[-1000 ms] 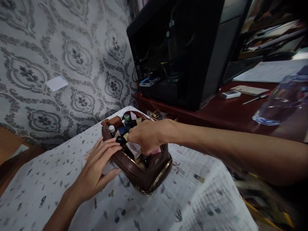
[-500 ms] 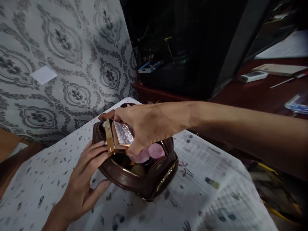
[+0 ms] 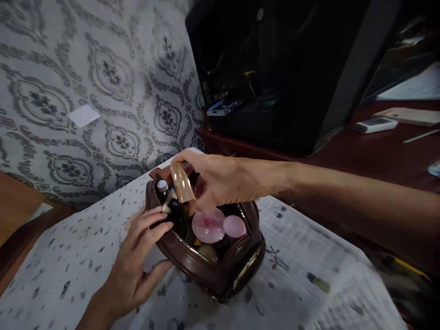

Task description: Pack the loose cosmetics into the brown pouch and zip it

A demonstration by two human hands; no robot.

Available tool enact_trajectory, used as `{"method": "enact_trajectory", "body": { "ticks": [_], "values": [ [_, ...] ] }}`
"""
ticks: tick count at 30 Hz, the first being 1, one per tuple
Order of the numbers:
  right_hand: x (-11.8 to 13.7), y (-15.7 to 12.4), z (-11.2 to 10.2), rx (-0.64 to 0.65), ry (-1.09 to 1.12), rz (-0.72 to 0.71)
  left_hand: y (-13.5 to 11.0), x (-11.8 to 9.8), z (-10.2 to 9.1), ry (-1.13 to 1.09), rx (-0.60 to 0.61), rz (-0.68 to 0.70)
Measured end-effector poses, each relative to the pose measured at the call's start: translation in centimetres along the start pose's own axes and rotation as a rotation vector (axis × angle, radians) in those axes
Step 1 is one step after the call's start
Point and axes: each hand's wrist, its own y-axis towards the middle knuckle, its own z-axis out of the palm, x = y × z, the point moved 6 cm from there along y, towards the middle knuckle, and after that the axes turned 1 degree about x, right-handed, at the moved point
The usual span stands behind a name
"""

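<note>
An open brown leather pouch (image 3: 220,275) with a gold zip sits on a patterned white cloth (image 3: 68,279). Inside it lie two pink round lids (image 3: 208,225), small dark bottles and a white-capped bottle (image 3: 162,185). My right hand (image 3: 220,181) reaches across from the right and pinches a gold-edged compact case (image 3: 182,183), held tilted above the pouch's far end. My left hand (image 3: 137,256) rests against the pouch's left side, fingers curved on its rim and thumb against its wall.
A big black cabinet (image 3: 285,68) stands on a dark red desk (image 3: 371,151) behind the pouch. A white remote (image 3: 374,124) and papers lie on the desk. A patterned grey wall (image 3: 85,91) with a white note (image 3: 83,114) is at the left.
My right hand dug into the pouch, drew out the glittery gold compact and has turned it edge-on above the pouch. Two pink lids now show. The left hand stays on the pouch.
</note>
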Motion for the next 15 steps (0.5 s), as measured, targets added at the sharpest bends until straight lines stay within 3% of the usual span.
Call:
{"method": "enact_trajectory", "body": {
  "ticks": [3,6,15],
  "values": [
    [-0.2,0.8,-1.7,-0.139,-0.007,-0.005,0.1,0.0,0.1,-0.004,0.009,-0.005],
    [-0.2,1.8,-2.6,-0.180,-0.115,-0.019,0.2,0.0,0.2,-0.023,-0.014,-0.019],
    [0.0,4.9,-1.3,0.070,-0.399,-0.116,0.4,-0.2,0.1,-0.053,-0.052,-0.019]
  ]
}}
